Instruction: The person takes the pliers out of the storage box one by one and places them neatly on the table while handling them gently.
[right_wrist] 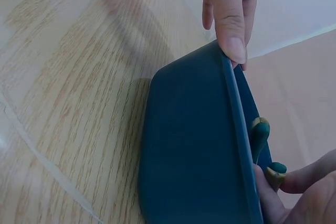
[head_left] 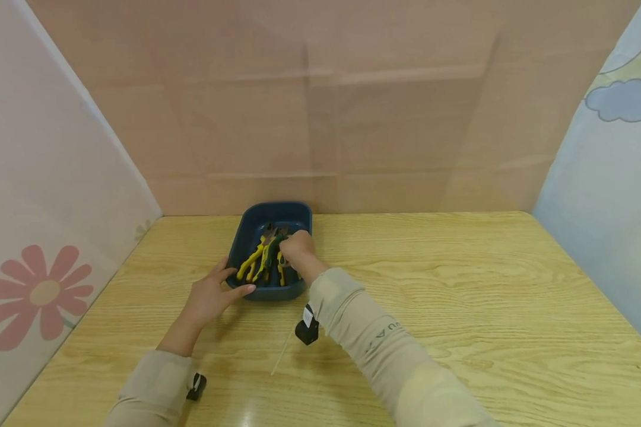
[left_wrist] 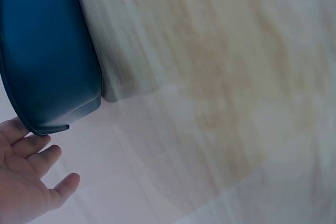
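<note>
Dark-blue bin (head_left: 272, 294), rounded corners, upright on wood-grain tabletop (head_left: 432, 267); several pliers (head_left: 271, 254), yellow-and-green handles, heaped inside, heads pointing away

Wood-grain table (head_left: 486, 284) stands before a creased tan backdrop (head_left: 320, 107), paper or cloth, can't tell from here; pink flower (head_left: 44, 293) on left wall (head_left: 48, 142), blue cloud (head_left: 622, 99) on right wall (head_left: 614, 184).

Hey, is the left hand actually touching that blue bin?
Touching. The right wrist view plainly shows the left hand, its thumb lying on the rim of the blue bin.
</note>
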`<action>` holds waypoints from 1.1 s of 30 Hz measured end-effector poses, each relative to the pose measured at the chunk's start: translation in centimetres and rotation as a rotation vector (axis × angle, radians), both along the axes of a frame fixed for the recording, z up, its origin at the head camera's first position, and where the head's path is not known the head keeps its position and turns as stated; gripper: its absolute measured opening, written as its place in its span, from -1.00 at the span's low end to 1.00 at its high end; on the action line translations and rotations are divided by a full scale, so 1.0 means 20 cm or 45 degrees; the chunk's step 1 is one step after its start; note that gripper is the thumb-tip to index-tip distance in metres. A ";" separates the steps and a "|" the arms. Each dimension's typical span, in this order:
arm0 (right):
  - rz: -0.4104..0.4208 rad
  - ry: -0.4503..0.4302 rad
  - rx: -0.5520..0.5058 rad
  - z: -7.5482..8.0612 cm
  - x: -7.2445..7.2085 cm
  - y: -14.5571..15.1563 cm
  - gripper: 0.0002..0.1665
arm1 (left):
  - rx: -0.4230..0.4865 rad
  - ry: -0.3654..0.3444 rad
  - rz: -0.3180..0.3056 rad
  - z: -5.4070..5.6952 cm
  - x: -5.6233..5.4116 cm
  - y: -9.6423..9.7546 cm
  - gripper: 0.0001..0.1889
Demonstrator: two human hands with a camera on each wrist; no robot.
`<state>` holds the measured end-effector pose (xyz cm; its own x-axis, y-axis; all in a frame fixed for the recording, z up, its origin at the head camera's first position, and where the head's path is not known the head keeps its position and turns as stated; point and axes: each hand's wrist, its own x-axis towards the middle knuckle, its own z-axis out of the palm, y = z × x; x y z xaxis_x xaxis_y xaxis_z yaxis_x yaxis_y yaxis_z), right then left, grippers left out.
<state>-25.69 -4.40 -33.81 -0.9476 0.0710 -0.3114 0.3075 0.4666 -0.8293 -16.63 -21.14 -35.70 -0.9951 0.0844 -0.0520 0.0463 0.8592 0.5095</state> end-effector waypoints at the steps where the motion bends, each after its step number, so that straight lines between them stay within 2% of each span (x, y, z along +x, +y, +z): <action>1: -0.009 0.011 -0.023 0.00 0.00 0.00 -0.93 | 0.002 0.001 -0.001 0.00 0.00 0.00 -0.06; 5: -0.041 0.039 -0.136 -0.01 0.01 0.01 -0.69 | 0.013 0.008 0.001 -0.01 0.00 0.00 -0.06; 10: -0.065 0.092 -0.227 -0.02 0.02 0.02 -0.69 | 0.020 0.010 0.005 -0.02 0.00 0.01 -0.05; 12: -0.082 0.123 -0.271 -0.16 -0.10 -0.01 -0.71 | 0.023 0.013 0.005 -0.02 -0.01 0.00 -0.06; 13: -0.077 0.163 -0.358 -0.26 -0.16 -0.02 -0.66 | 0.025 0.016 0.006 -0.02 -0.01 0.00 -0.06; 16: -0.082 0.156 -0.514 -0.48 -0.33 -0.03 -0.86 | 0.037 0.018 0.012 -0.03 -0.01 0.00 -0.06; 17: -0.071 0.179 -0.546 -0.53 -0.38 -0.03 -0.84 | 0.042 0.015 0.014 -0.03 -0.01 0.00 -0.05; 19: -0.076 0.151 -0.572 -0.45 -0.31 -0.01 -0.66 | 0.053 0.008 0.020 -0.03 -0.01 0.01 -0.05; 20: -0.098 0.107 -0.531 -0.36 -0.26 0.00 -0.61 | 0.056 0.007 0.023 -0.03 -0.01 0.01 -0.04; 22: -0.107 0.099 -0.541 -0.22 -0.13 0.02 -0.62 | 0.063 0.003 0.027 -0.03 -0.01 0.01 -0.04; 24: -0.113 0.083 -0.537 -0.11 -0.03 0.04 -0.61 | 0.064 0.000 0.029 -0.04 -0.02 0.01 -0.04; 27: -0.079 0.097 -0.585 -0.04 0.04 0.07 -0.64 | 0.065 -0.002 0.028 -0.04 -0.02 0.01 -0.04; 30: -0.053 0.094 -0.633 -0.01 0.06 0.10 -0.95 | 0.065 -0.001 0.026 -0.04 -0.02 0.01 -0.04; 33: -0.042 0.062 -0.700 0.01 0.07 0.12 -0.63 | 0.066 0.000 0.023 -0.04 -0.03 0.01 -0.04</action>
